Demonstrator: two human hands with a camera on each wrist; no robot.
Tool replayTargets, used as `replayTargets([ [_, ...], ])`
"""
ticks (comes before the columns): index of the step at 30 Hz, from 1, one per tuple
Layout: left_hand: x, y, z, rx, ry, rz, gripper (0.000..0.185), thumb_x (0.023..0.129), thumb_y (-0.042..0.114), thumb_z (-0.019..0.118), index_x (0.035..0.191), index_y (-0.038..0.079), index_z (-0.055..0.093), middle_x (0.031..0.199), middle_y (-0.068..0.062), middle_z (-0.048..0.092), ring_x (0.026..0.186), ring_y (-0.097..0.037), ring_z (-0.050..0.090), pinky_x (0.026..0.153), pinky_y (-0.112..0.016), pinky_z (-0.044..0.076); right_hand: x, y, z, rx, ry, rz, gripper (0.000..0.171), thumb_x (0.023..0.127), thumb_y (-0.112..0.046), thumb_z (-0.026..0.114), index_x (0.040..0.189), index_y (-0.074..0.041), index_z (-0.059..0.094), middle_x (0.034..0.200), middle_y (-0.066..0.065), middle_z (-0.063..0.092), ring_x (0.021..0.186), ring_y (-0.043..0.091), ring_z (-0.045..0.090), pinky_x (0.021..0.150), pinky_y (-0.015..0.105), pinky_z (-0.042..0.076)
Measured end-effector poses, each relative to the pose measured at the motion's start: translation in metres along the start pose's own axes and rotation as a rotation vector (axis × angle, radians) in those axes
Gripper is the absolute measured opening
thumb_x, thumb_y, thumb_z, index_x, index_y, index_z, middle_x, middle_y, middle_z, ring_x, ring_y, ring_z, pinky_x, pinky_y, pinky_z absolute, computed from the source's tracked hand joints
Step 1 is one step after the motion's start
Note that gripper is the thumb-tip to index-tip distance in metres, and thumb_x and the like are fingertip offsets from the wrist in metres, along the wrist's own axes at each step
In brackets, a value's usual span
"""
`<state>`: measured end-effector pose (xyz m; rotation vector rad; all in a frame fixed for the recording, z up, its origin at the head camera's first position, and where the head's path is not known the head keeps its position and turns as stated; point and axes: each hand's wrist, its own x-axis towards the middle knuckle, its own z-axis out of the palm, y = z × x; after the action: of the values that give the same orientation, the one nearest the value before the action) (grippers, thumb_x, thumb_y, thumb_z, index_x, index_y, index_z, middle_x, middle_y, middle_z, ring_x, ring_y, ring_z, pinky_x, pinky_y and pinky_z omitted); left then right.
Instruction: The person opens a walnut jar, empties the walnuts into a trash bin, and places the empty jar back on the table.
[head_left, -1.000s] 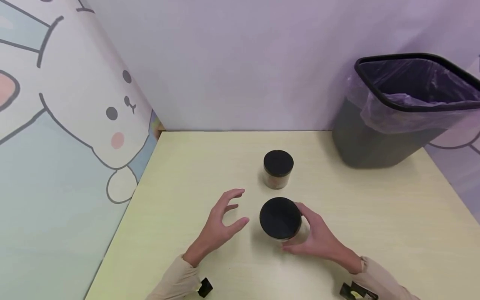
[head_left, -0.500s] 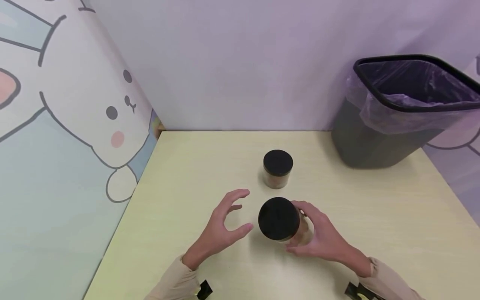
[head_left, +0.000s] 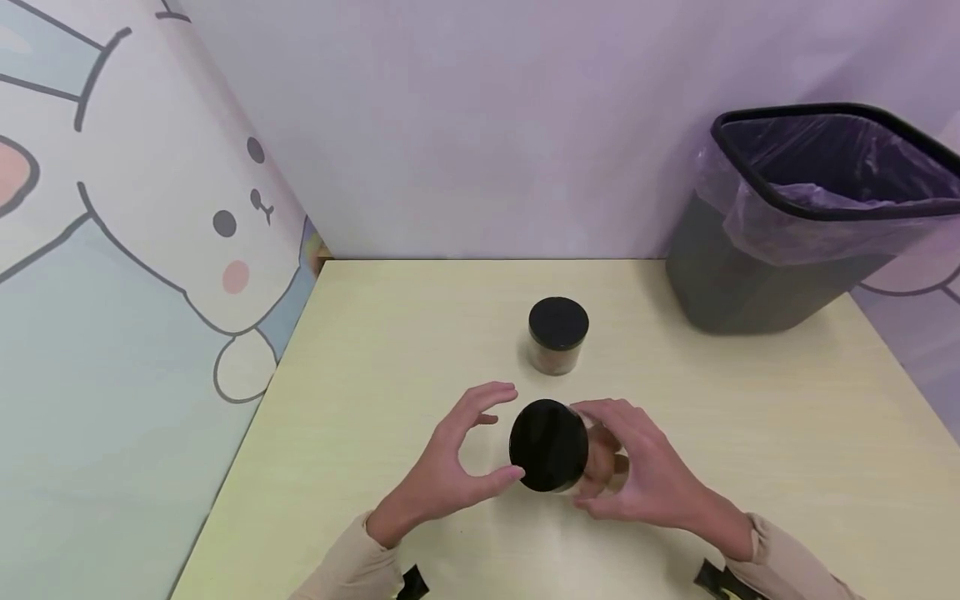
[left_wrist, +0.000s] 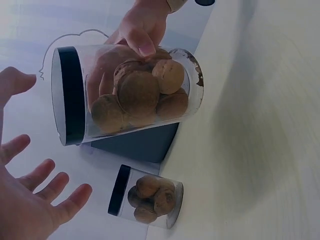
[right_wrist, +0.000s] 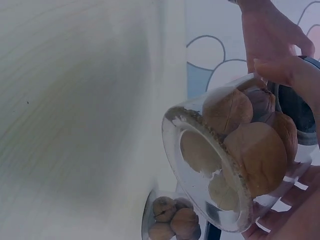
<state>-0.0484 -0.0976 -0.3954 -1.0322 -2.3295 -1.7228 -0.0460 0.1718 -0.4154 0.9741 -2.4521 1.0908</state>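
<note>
My right hand [head_left: 648, 467] grips a clear jar of walnuts [left_wrist: 140, 100] around its side, thumb on the near side. Tilted above the table, the jar points its black lid [head_left: 549, 446] toward my left hand [head_left: 450, 462]. That hand has its thumb and fingers spread on either side of the lid; in the left wrist view a gap shows between them and it. The jar's clear base faces the right wrist camera, with several walnuts behind it. Behind stands a smaller jar [head_left: 557, 333], upright, black-lidded, also holding several walnuts.
A grey bin [head_left: 750, 283] with a black rim and a purplish plastic liner stands at the table's back right. Behind the pale wooden table [head_left: 390, 325] rises a plain wall [head_left: 480, 133]. A cartoon rabbit panel [head_left: 150, 333] borders the left side.
The held jar has tilted further, its lid swinging left and its walnuts coming into sight. My left hand has moved right, closer to the lid. The small jar stays put.
</note>
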Motion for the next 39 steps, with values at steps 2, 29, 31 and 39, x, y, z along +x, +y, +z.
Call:
replayTargets([
  [2, 0.0, 0.003, 0.001, 0.009, -0.007, 0.018, 0.067, 0.08, 0.025, 0.075, 0.138, 0.014, 0.043, 0.138, -0.001, 0.044, 0.126, -0.021, 0.042, 0.091, -0.041, 0.046, 0.001, -0.002, -0.001, -0.013, 0.001, -0.013, 0.095, 0.043, -0.035, 0.092, 0.129, -0.02, 0.054, 0.118, -0.012, 0.055, 0.1, 0.008, 0.051, 0.081, 0.028, 0.033],
  [29, 0.015, 0.018, 0.003, 0.171, -0.031, 0.224, 0.076, 0.062, 0.021, 0.082, 0.131, 0.01, 0.052, 0.128, -0.007, 0.048, 0.116, -0.019, 0.05, 0.093, -0.035, 0.045, 0.012, -0.022, -0.006, -0.148, -0.15, -0.005, 0.094, 0.057, -0.049, 0.085, 0.135, -0.013, 0.046, 0.122, -0.008, 0.053, 0.092, 0.005, 0.054, 0.074, 0.032, 0.048],
  [31, 0.016, 0.018, 0.002, 0.177, -0.016, 0.237, 0.074, 0.063, 0.022, 0.081, 0.131, 0.01, 0.053, 0.129, -0.008, 0.048, 0.116, -0.02, 0.049, 0.093, -0.035, 0.045, 0.013, -0.021, -0.008, -0.124, -0.165, -0.004, 0.096, 0.059, -0.05, 0.085, 0.137, -0.013, 0.044, 0.122, -0.007, 0.054, 0.091, 0.004, 0.055, 0.075, 0.031, 0.048],
  [39, 0.016, 0.014, 0.005, 0.163, 0.016, 0.286, 0.071, 0.073, 0.03, 0.078, 0.133, 0.006, 0.049, 0.132, -0.012, 0.045, 0.118, -0.024, 0.049, 0.094, -0.036, 0.044, 0.013, -0.018, -0.01, -0.07, -0.077, -0.053, 0.094, 0.055, -0.047, 0.087, 0.134, -0.01, 0.05, 0.109, -0.008, 0.06, 0.083, 0.001, 0.057, 0.072, 0.023, 0.046],
])
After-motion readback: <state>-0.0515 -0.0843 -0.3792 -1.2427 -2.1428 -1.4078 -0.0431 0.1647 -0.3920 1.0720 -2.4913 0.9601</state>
